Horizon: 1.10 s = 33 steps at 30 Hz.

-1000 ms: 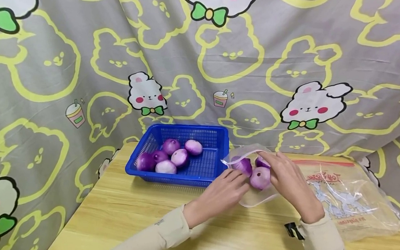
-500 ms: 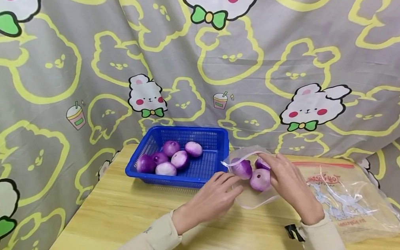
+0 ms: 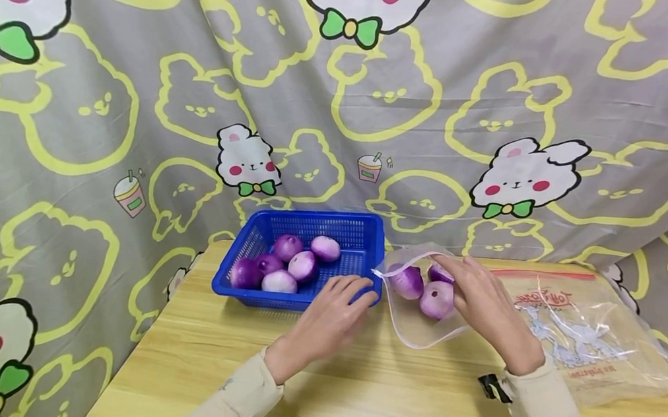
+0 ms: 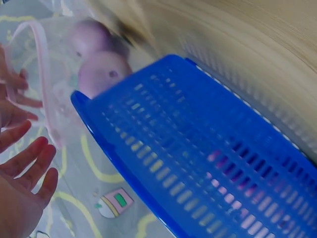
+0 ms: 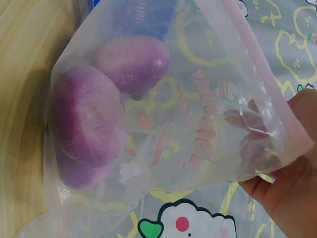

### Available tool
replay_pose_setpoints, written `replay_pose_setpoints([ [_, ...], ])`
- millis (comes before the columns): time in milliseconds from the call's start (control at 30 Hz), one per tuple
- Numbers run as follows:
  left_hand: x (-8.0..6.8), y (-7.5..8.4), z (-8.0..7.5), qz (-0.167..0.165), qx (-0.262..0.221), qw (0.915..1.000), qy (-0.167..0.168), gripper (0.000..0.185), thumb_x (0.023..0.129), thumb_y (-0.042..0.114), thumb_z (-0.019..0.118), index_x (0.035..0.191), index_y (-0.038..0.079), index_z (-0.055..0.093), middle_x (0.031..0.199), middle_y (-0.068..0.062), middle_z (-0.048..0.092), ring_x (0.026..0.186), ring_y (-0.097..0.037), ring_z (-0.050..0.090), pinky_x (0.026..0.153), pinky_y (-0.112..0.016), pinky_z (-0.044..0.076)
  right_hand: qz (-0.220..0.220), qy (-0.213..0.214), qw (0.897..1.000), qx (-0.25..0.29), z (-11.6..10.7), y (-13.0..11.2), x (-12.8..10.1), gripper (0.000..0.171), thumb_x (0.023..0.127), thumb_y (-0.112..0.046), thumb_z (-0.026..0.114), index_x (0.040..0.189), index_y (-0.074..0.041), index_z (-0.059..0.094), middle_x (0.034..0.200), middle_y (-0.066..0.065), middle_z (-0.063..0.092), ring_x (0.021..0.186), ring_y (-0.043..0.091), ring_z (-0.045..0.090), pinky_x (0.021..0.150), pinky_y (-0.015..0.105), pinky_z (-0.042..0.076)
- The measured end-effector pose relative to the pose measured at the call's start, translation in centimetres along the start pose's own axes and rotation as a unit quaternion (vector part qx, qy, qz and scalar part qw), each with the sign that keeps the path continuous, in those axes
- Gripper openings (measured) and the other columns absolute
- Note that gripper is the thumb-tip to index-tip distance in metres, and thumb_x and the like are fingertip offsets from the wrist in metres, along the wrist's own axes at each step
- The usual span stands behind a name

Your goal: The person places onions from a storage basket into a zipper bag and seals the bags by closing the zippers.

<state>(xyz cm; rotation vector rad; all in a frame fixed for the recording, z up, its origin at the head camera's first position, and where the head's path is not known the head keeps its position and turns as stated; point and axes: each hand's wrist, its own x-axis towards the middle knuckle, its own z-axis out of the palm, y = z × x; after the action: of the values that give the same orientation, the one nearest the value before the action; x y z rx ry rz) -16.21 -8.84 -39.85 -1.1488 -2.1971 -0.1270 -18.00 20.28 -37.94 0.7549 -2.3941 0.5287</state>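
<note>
Between the blue basket (image 3: 332,225) and the flat bags (image 3: 586,330), the right hand (image 3: 489,308) pinches the rim of the clear bag (image 3: 418,332) holding three onions (image 3: 437,299); the left hand (image 3: 327,317) is open and empty beside the basket; if this pinch slackens, the mouth may sag and onions roll onto the surface (image 3: 401,400).

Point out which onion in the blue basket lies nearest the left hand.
The pale onion at the basket's front edge; the other four sit farther back or left of the left hand.
</note>
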Motion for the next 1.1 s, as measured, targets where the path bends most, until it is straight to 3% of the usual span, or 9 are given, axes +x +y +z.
replay_pose_setpoints([
  [233, -1.3, -1.8, -0.2, -0.035, 0.000, 0.9993, 0.016, 0.021, 0.092, 0.012, 0.064, 0.113, 0.009, 0.067, 0.122, -0.011, 0.064, 0.114, -0.028, 0.058, 0.097, -0.042, 0.046, 0.003, -0.001, 1.000, -0.005, 0.0, 0.1, 0.0, 0.056, 0.081, 0.015, 0.052, 0.132, -0.006, 0.062, 0.121, 0.015, 0.069, 0.087, 0.030, 0.061, 0.064, 0.042, 0.049],
  [433, -2.5, -3.6, -0.3, -0.058, 0.013, 0.9981, 0.015, 0.024, 0.090, 0.011, 0.065, 0.113, 0.007, 0.065, 0.119, -0.012, 0.063, 0.112, -0.030, 0.058, 0.092, -0.043, 0.048, 0.003, -0.002, 1.000, -0.003, 0.1, 0.1, 0.0, 0.054, 0.083, 0.014, 0.052, 0.133, -0.006, 0.062, 0.123, 0.015, 0.068, 0.090, 0.032, 0.061, 0.067, 0.046, 0.050],
  [767, -4.9, -7.1, 0.0, -0.141, -0.006, 0.9897, -0.027, 0.023, 0.094, 0.017, 0.064, 0.115, 0.007, 0.064, 0.117, -0.011, 0.061, 0.109, -0.030, 0.056, 0.090, -0.047, 0.047, 0.005, -0.005, 1.000, 0.005, 0.3, 0.2, 0.1, 0.055, 0.083, 0.014, 0.056, 0.134, -0.006, 0.061, 0.123, 0.016, 0.068, 0.093, 0.033, 0.063, 0.071, 0.047, 0.051],
  [1000, -5.7, -9.5, 0.0, -0.166, 0.021, 0.9852, -0.037, 0.026, 0.085, 0.013, 0.074, 0.108, 0.004, 0.065, 0.110, -0.014, 0.063, 0.098, -0.034, 0.057, 0.077, -0.047, 0.047, 0.009, -0.010, 1.000, 0.007, 0.3, 0.2, 0.2, 0.053, 0.084, 0.013, 0.058, 0.134, -0.006, 0.061, 0.126, 0.016, 0.066, 0.096, 0.035, 0.063, 0.076, 0.051, 0.051],
  [1100, -5.6, -10.3, -0.2, -0.175, 0.040, 0.9818, -0.060, 0.028, 0.080, 0.009, 0.075, 0.107, 0.003, 0.066, 0.106, -0.014, 0.064, 0.092, -0.035, 0.057, 0.069, -0.046, 0.048, 0.010, -0.009, 1.000, 0.006, 0.3, 0.2, 0.1, 0.052, 0.085, 0.012, 0.058, 0.133, -0.006, 0.061, 0.125, 0.016, 0.066, 0.095, 0.034, 0.063, 0.076, 0.051, 0.051],
])
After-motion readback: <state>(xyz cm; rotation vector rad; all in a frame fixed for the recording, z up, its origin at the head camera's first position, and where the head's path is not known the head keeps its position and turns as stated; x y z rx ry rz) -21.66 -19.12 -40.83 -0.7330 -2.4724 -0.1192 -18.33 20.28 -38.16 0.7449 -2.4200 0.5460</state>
